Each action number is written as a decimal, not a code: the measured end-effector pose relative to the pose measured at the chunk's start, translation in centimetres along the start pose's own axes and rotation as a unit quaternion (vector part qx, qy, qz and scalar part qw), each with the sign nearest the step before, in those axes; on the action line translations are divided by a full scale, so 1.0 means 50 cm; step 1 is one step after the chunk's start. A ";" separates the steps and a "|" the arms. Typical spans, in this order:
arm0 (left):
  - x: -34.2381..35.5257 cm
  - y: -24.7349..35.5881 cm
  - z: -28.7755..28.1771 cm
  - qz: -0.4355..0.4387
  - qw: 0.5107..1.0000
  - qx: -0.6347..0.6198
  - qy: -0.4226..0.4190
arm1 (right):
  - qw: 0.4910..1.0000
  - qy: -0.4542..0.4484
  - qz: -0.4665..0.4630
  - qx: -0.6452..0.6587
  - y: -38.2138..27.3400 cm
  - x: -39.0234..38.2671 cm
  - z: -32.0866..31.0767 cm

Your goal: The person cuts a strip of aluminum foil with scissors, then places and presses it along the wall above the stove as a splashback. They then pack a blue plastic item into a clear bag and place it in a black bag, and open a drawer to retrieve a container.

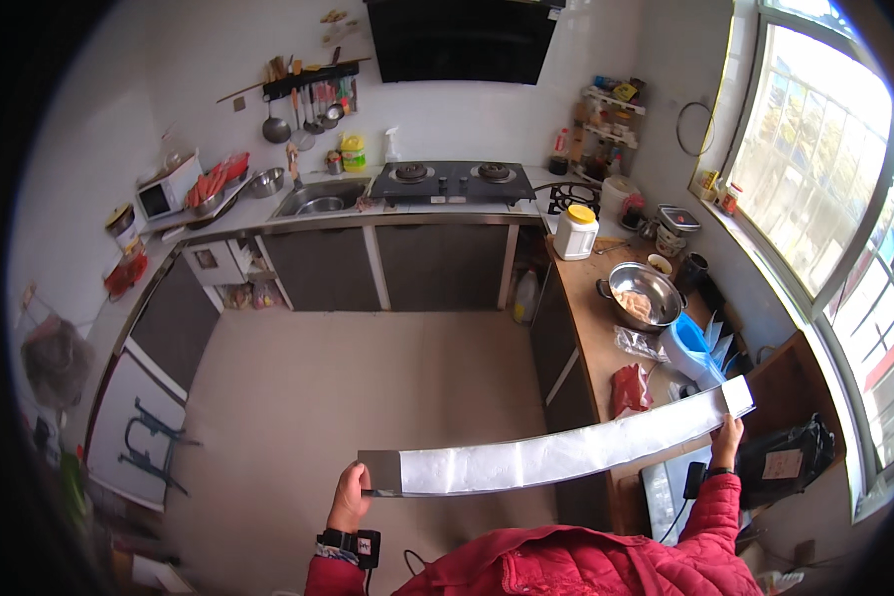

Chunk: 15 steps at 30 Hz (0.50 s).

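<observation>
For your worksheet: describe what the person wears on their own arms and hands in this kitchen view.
Both arms wear a red quilted puffer jacket. The left hand and right hand are bare, no gloves. Each wrist carries a black strap with a small black device; the left one shows a small red mark.

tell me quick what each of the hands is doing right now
Left hand: closed on one end of the long foil strip.
Right hand: closed on its other end.

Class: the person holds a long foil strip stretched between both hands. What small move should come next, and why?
Probably lower the strip onto the wooden counter: the left hand and right hand hold it taut in mid-air, its right end already over the counter.
</observation>
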State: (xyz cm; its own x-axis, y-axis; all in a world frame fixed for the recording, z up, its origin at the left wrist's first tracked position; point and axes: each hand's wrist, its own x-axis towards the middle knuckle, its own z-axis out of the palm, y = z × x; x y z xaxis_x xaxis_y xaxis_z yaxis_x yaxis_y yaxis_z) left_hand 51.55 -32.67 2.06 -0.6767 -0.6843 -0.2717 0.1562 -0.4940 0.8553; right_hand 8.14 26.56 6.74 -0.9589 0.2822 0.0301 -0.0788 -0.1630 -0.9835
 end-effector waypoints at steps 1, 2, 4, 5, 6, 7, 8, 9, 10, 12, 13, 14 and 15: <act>0.033 0.018 -0.010 -0.005 1.000 -0.029 -0.009 | 1.000 0.008 -0.002 0.014 -0.006 -0.020 0.020; 0.060 0.043 -0.008 -0.014 0.998 -0.054 -0.018 | 0.999 0.021 -0.002 0.027 -0.023 -0.032 0.031; 0.119 0.068 0.001 -0.033 0.995 -0.085 -0.029 | 1.000 -0.020 -0.012 -0.002 -0.048 -0.052 0.048; 0.144 0.080 0.013 -0.039 0.995 -0.086 -0.027 | 1.000 -0.002 -0.017 -0.003 -0.057 -0.058 0.059; 0.170 0.091 0.026 -0.032 0.994 -0.098 -0.045 | 1.000 0.019 -0.015 -0.005 -0.069 -0.058 0.074; 0.198 0.100 0.040 -0.037 0.995 -0.091 -0.021 | 0.999 0.013 -0.046 -0.021 -0.078 -0.058 0.093; 0.228 0.107 0.052 -0.028 0.995 -0.093 -0.020 | 0.999 0.000 -0.036 0.030 -0.090 -0.052 0.116; 0.256 0.119 0.071 -0.007 0.993 -0.112 -0.046 | 0.995 -0.010 -0.094 -0.036 -0.096 -0.049 0.139; 0.287 0.127 0.075 -0.006 0.996 -0.081 -0.043 | 0.994 0.021 -0.100 -0.046 -0.098 -0.041 0.171; 0.343 0.149 0.081 0.020 0.995 -0.059 -0.081 | 0.995 0.002 -0.093 0.030 -0.099 -0.019 0.233; 0.368 0.157 0.090 0.034 0.996 -0.060 -0.062 | 0.996 0.005 -0.077 0.043 -0.097 -0.001 0.271; 0.394 0.174 0.094 0.049 0.995 -0.058 -0.070 | 0.997 0.013 -0.055 0.056 -0.090 0.013 0.310; 0.419 0.187 0.096 0.054 0.996 -0.058 -0.041 | 0.997 0.003 -0.037 0.067 -0.084 0.030 0.345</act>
State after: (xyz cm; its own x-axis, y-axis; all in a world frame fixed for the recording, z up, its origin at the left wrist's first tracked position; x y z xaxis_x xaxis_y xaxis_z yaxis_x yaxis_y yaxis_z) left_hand 35.38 -49.05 6.48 -0.7072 -0.6929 -0.1405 0.3093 -0.4819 0.8198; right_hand 2.34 11.34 13.97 -0.9473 0.3042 0.1002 -0.1853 -0.2653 -0.9462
